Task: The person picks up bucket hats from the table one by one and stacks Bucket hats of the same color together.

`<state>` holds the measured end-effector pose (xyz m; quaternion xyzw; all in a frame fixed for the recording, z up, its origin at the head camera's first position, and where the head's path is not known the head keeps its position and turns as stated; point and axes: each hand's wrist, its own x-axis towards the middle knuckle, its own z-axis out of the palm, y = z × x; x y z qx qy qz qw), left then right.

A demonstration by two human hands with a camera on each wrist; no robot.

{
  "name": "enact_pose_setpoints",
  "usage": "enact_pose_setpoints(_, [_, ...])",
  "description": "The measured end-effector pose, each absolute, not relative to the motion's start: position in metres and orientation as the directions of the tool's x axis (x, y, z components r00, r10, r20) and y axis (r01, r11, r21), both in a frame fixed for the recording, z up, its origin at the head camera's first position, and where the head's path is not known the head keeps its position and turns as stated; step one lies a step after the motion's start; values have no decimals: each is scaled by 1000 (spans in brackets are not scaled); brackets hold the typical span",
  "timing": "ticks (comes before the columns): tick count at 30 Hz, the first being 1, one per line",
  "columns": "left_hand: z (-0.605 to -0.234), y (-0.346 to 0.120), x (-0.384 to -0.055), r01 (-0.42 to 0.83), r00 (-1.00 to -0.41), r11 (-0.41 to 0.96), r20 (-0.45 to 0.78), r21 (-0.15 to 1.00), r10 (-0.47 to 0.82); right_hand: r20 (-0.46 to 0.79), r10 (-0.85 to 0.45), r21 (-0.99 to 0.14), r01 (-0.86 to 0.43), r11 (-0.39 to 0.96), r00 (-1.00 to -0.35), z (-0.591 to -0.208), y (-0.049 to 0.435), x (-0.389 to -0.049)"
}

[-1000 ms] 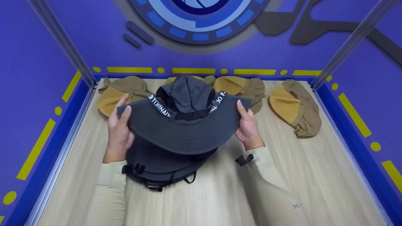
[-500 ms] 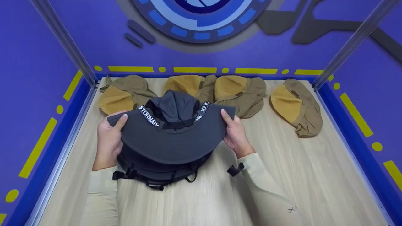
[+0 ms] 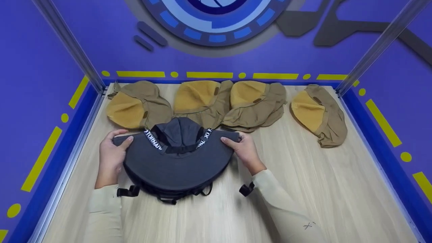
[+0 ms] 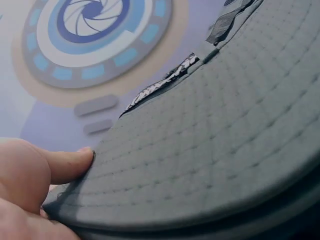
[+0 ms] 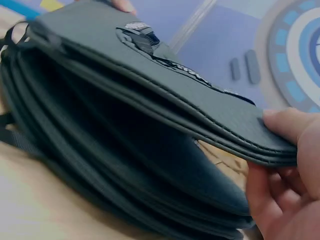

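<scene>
Since the frame half a second back, I have lowered the dark grey wide-brimmed hat [image 3: 179, 172]; it now sits just left of centre in the head view, crown toward the top of the frame. My left hand [image 3: 111, 155] pinches one brim end, thumb on top; my right hand [image 3: 248, 152] pinches the other, thumb above and fingers curled below. Consequence: the brim nearly covers the stack of dark brims [image 5: 135, 160] underneath, so I judge the layers roughly lined up but not settled; the right wrist view shows a gap beside that hand. Several edges show in this pinch, count uncertain. Also more exposed: the second tan-and-yellow cap [image 3: 197, 96] from the left, upper middle.
</scene>
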<state>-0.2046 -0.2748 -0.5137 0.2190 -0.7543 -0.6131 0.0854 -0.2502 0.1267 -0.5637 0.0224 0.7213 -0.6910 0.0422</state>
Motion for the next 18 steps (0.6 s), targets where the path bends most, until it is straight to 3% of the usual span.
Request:
enact_pose_setpoints(5, [-516, -274, -207, -243, -893, 300, -92, 923, -441, -17, 35, -966, 26, 258, -999, -569, 124, -252])
enact_pose_setpoints(10, [-525, -272, -208, -266, -896, 454, -44, 850, -443, 55, 60, -868, -17, 496, -997, -574, 123, -253])
enact_pose_setpoints(18, [-539, -269, -207, -252, -902, 557, 16, 792, -431, 104, 80, -765, -28, 643, -991, -584, 121, -254])
